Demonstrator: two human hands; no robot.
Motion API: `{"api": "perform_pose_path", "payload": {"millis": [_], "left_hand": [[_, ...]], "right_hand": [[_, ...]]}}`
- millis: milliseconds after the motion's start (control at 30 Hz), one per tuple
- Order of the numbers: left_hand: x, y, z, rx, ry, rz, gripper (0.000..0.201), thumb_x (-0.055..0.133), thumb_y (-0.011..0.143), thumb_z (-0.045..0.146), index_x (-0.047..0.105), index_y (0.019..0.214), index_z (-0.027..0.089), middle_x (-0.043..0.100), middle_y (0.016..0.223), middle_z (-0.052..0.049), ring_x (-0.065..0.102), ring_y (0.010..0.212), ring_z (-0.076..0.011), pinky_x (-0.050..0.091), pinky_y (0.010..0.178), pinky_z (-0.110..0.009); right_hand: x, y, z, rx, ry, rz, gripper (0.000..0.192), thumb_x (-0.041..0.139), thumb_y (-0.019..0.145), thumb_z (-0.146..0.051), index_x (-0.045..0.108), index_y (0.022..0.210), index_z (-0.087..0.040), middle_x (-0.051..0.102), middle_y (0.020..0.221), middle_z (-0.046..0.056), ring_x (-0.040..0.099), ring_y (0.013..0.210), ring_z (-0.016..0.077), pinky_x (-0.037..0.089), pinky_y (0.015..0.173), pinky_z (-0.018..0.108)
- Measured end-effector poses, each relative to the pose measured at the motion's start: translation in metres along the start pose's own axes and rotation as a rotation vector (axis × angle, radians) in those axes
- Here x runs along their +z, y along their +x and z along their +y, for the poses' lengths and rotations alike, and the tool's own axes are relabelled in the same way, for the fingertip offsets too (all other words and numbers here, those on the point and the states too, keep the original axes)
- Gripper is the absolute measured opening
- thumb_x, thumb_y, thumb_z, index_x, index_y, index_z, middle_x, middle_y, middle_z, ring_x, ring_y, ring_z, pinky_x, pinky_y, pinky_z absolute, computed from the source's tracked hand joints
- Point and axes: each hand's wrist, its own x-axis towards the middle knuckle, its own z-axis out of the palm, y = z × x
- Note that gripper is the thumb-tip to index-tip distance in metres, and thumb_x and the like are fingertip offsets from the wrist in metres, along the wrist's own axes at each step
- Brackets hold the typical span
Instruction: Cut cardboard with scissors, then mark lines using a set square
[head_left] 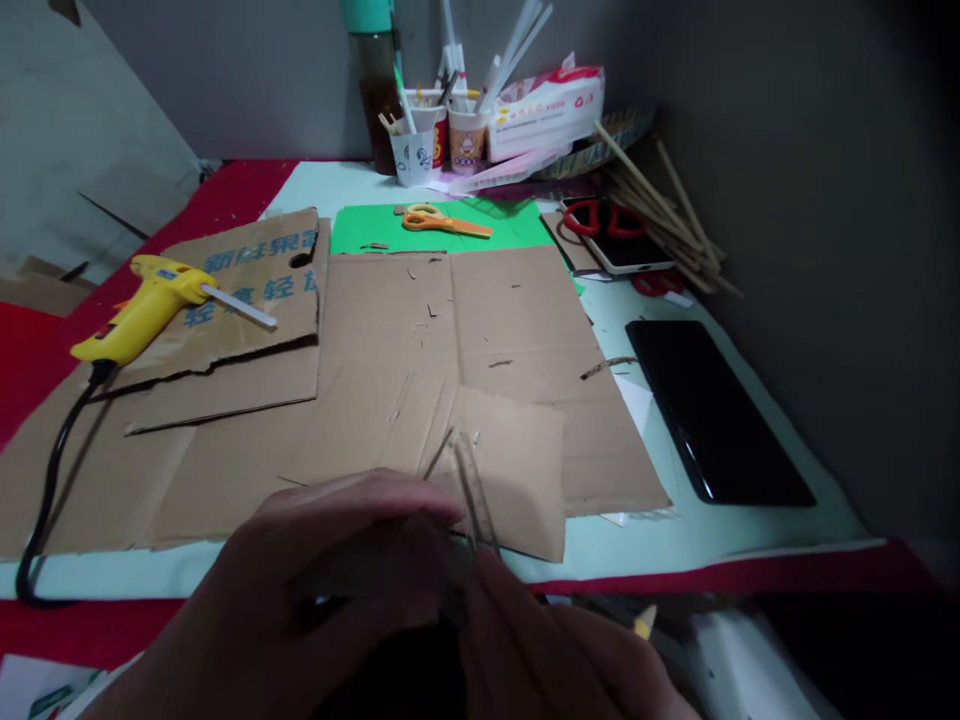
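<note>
My left hand (337, 580) is closed at the bottom centre, fingers bent over a dark thing that is shadowed and hard to make out. My right hand (555, 630) comes in from the lower right, its fingers pressed together against the lower end of a narrow strip (474, 485) with dark edges. Whether the strip is cardboard or clear plastic I cannot tell. Both hands are close together at the table's front edge. Just beyond them a small cardboard piece (525, 460) lies on larger cardboard sheets (517, 310). A yellow tip (645, 622) shows beside my right hand.
A yellow glue gun (142, 305) rests on printed cardboard (289, 290) at left, its cord hanging forward. Orange scissors (450, 222) lie on green paper (360, 228). Right are a black phone (720, 410), red-handled scissors (600, 218) and wooden sticks (667, 210). Cups (415, 150) stand behind.
</note>
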Motion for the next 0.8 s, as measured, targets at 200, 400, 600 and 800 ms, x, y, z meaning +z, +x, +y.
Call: {"api": "perform_pose_path", "payload": {"millis": [200, 400, 600, 800], "left_hand": [[-0.005, 0.020, 0.002, -0.074, 0.022, -0.010, 0.019, 0.059, 0.095, 0.038, 0.065, 0.112, 0.046, 0.075, 0.106, 0.015, 0.072, 0.093, -0.0076, 0.054, 0.078, -0.008], [-0.003, 0.033, 0.008, -0.059, 0.232, -0.033, 0.028, 0.041, 0.102, 0.038, 0.053, 0.126, 0.044, 0.065, 0.125, 0.009, 0.062, 0.111, -0.0124, 0.051, 0.086, -0.017], [0.005, 0.041, -0.001, 0.088, 0.580, 0.022, 0.041, 0.042, 0.099, 0.034, 0.050, 0.138, 0.040, 0.055, 0.132, -0.002, 0.060, 0.106, -0.0201, 0.053, 0.078, -0.029], [-0.004, 0.041, -0.012, 0.231, 0.456, -0.033, 0.049, 0.045, 0.097, 0.020, 0.053, 0.141, 0.040, 0.058, 0.142, 0.004, 0.054, 0.084, -0.0162, 0.053, 0.072, -0.026]], "right_hand": [[0.014, 0.023, -0.002, -0.036, -0.065, 0.112, 0.019, 0.060, 0.098, -0.023, 0.077, 0.105, -0.019, 0.077, 0.114, 0.002, 0.073, 0.067, 0.0086, 0.056, 0.061, 0.019], [0.014, 0.019, 0.003, 0.094, -0.110, -0.030, 0.026, 0.054, 0.100, -0.022, 0.073, 0.117, -0.017, 0.075, 0.118, 0.004, 0.076, 0.079, 0.0134, 0.060, 0.071, 0.023], [0.015, 0.008, 0.020, -0.185, -0.122, -0.117, 0.033, 0.046, 0.101, -0.013, 0.069, 0.124, -0.014, 0.067, 0.133, 0.008, 0.076, 0.086, 0.0123, 0.061, 0.070, 0.018], [0.006, 0.011, 0.032, -0.110, -0.072, -0.137, 0.035, 0.044, 0.102, -0.014, 0.070, 0.125, -0.017, 0.069, 0.130, 0.003, 0.074, 0.104, 0.0154, 0.061, 0.070, 0.014]]}}
